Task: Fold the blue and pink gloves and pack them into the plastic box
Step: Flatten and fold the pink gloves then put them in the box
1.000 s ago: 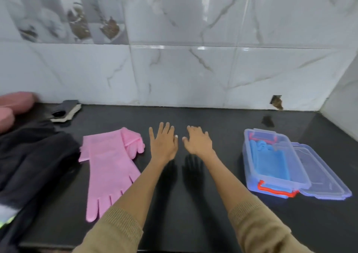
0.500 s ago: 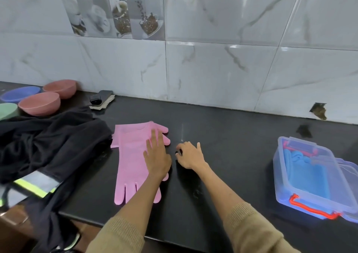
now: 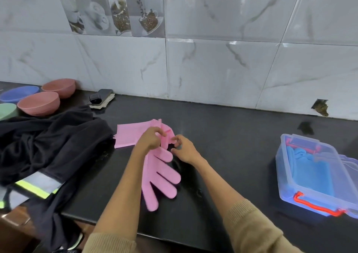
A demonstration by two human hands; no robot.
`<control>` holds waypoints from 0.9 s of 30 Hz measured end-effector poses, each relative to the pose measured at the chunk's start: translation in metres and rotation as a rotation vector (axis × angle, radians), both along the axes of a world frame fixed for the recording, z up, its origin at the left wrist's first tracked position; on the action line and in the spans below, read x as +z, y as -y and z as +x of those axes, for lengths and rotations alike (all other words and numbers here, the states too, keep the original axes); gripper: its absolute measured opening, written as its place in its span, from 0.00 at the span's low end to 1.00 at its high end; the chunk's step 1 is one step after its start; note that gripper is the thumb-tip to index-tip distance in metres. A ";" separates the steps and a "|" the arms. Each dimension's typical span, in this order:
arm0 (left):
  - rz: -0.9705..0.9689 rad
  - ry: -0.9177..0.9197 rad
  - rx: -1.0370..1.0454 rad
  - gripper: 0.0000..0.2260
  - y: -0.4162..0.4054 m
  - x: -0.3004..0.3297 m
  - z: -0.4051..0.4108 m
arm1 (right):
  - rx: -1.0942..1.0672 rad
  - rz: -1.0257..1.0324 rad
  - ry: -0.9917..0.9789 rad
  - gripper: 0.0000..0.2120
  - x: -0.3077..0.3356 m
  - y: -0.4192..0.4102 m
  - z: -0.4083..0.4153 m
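Both hands have closed on the pink gloves since half a second ago, when they lay flat: the left hand [image 3: 150,139] now pinches the top pink glove [image 3: 160,175] near its middle, and the right hand [image 3: 184,150] curls its fingers [image 3: 175,140] round the raised pink fold between the two hands. That glove's finger end has swung toward the near worktop [image 3: 222,136] edge (blurred there, so its exact outline is hard to make out). A second pink glove [image 3: 128,134] lies flat beneath, its cuff pointing left, most of it covered by the left hand. Whether the right fingers fully clamp the fold I cannot tell; they are bent around it. Both forearms reach forward, wrists close together. Well apart to the right stands the plastic box [image 3: 286,181], open, with the blue gloves [image 3: 310,167] inside; its lid is cut off by the frame edge. Dark clothing [image 3: 48,142] is heaped at the left.
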State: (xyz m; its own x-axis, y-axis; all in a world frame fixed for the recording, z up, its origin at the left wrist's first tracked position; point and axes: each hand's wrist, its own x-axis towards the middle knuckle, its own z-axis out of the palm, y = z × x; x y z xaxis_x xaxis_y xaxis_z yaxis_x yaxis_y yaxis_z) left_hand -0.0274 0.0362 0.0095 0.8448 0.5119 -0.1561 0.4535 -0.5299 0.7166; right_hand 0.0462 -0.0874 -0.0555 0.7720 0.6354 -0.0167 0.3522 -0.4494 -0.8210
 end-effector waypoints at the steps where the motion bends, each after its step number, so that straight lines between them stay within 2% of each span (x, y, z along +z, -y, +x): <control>1: -0.042 -0.011 -0.094 0.24 -0.005 0.009 -0.003 | -0.012 0.049 -0.026 0.27 0.001 -0.001 0.002; 4: -0.227 -0.001 -0.281 0.27 -0.015 0.033 -0.010 | -0.076 0.208 -0.139 0.49 0.010 0.002 0.010; 6: -0.323 0.033 -0.352 0.27 -0.017 0.043 -0.013 | -0.096 0.299 -0.229 0.54 0.017 0.008 0.019; 8: -0.332 0.039 -0.399 0.28 -0.019 0.050 -0.012 | -0.082 0.435 -0.382 0.54 0.023 0.021 0.028; 9: -0.325 0.032 -0.414 0.28 -0.019 0.052 -0.010 | -0.049 0.502 -0.455 0.50 0.026 0.030 0.033; 12: -0.261 0.032 -0.386 0.28 -0.015 0.055 -0.001 | 0.042 0.622 -0.553 0.29 0.034 0.056 0.044; 16: -0.030 0.181 -0.198 0.30 0.006 0.049 0.026 | -0.040 0.716 -0.607 0.24 0.050 0.074 0.050; 20: 0.349 0.375 0.035 0.26 0.040 0.050 0.053 | -0.111 0.679 -0.629 0.11 0.078 0.088 0.053; 25: 0.353 0.540 -0.007 0.15 0.082 0.064 0.086 | -0.085 0.680 -0.811 0.09 0.080 0.127 0.043; 27: 0.360 0.549 -0.080 0.13 0.103 0.063 0.098 | -0.037 0.524 -0.922 0.13 0.063 0.146 0.033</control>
State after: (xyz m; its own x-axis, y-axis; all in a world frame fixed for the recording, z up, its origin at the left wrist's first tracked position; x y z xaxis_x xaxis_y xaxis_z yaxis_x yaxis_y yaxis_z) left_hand 0.0702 -0.0668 0.0729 0.7906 0.3837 0.4771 0.0223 -0.7968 0.6038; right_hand 0.0796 -0.2334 0.0080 0.6195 0.7091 -0.3368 -0.5124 0.0402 -0.8578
